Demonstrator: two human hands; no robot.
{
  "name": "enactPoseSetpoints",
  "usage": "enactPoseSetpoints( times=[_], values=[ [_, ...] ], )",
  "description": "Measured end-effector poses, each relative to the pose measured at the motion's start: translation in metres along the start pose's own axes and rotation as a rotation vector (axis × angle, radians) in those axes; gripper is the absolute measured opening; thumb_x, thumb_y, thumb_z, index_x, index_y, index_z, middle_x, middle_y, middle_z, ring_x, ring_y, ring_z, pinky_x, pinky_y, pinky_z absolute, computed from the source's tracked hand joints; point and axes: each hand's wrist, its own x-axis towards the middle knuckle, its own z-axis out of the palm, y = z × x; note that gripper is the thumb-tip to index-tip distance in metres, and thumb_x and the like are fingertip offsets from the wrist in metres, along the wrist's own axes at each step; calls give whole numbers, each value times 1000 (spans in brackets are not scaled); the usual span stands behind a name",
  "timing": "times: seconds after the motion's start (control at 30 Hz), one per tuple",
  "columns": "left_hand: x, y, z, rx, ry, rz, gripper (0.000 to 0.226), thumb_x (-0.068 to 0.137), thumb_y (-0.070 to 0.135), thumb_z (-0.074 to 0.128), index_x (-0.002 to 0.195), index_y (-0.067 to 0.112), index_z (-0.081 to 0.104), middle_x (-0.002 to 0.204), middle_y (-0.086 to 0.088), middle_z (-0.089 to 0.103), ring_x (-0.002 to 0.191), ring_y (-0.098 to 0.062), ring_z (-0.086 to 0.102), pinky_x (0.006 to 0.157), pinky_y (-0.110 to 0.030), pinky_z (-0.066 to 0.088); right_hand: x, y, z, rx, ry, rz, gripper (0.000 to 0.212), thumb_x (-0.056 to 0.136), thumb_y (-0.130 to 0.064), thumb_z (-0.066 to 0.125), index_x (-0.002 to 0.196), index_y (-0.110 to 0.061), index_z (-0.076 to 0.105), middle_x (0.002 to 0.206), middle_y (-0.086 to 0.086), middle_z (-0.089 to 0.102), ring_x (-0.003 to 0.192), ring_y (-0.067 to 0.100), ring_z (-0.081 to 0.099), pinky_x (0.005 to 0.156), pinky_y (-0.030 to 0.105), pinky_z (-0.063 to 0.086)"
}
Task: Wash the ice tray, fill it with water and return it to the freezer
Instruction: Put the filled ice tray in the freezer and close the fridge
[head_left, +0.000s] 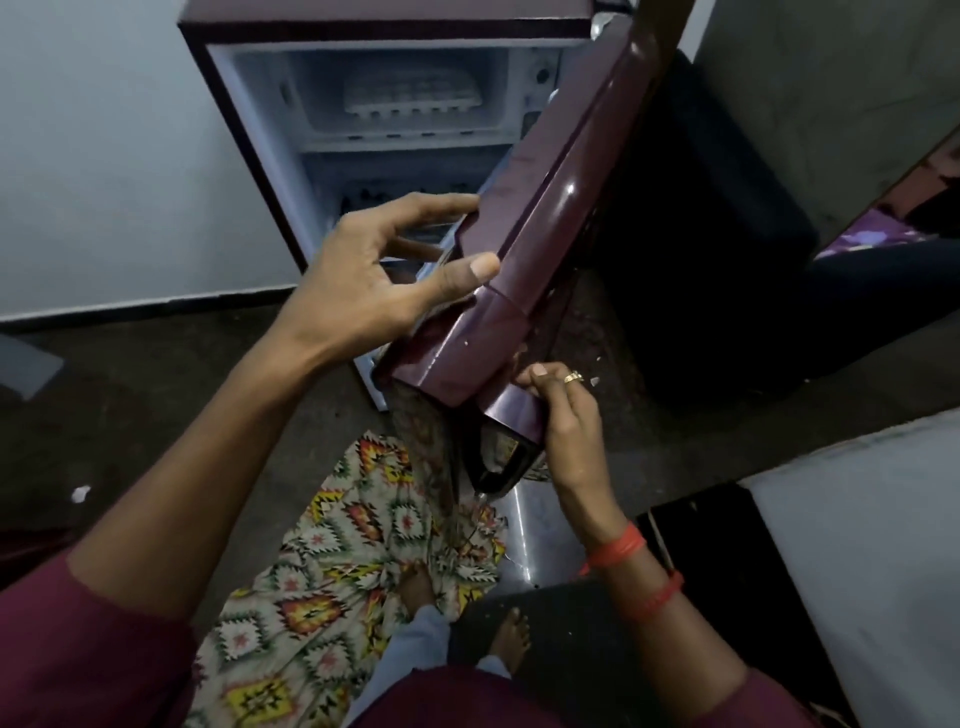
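A white ice tray (410, 94) lies flat on the freezer shelf (405, 136) inside the open maroon fridge (384, 28), at the top of the head view. The maroon fridge door (540, 244) swings out towards me, seen edge-on. My left hand (374, 275) rests on the door's top edge, fingers spread, thumb and fingertips touching it. My right hand (566, 415), with a ring, grips the door's near end by the handle. Whether the tray holds water I cannot tell.
A patterned cloth (337, 561) lies on the dark floor (156, 395) under my bare feet (511, 636). A dark bulky object (717, 249) stands to the right of the fridge. A white surface (872, 561) is at right, a pale wall (104, 156) at left.
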Motion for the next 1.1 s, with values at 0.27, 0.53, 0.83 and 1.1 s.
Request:
enactPoseSetpoints(
  times=[0.27, 0.53, 0.83, 1.1],
  values=[
    [-7, -26, -61, 65, 38, -49, 71, 67, 46, 87, 132, 28, 62, 123, 13, 67, 103, 1, 66, 81, -20, 58, 12, -13, 70, -138, -91, -50, 46, 99, -49, 51, 58, -31, 44, 56, -13, 39, 59, 3, 38, 59, 32, 36],
    [9, -65, -109, 64, 235, -122, 56, 64, 47, 89, 114, 28, 73, 110, 9, 74, 98, -10, 72, 85, -42, 61, 36, -18, 124, -140, -226, -64, 39, 91, -59, 57, 93, -22, 69, 89, 1, 74, 86, 18, 69, 81, 45, 55],
    [58, -122, -173, 186, 558, -160, 51, 66, 63, 83, 100, 24, 78, 97, 5, 76, 87, -10, 71, 76, -35, 62, 103, -34, 205, -173, -382, -47, 27, 92, -41, 70, 111, -22, 71, 90, -6, 77, 92, 4, 72, 77, 20, 55],
    [88, -149, -163, 355, 831, -84, 58, 69, 73, 73, 96, 22, 76, 102, 3, 69, 80, -12, 63, 66, -14, 46, 132, -35, 232, -120, -404, -67, 32, 93, -23, 70, 122, -9, 67, 106, -2, 74, 95, -9, 67, 85, 10, 51]
  ],
)
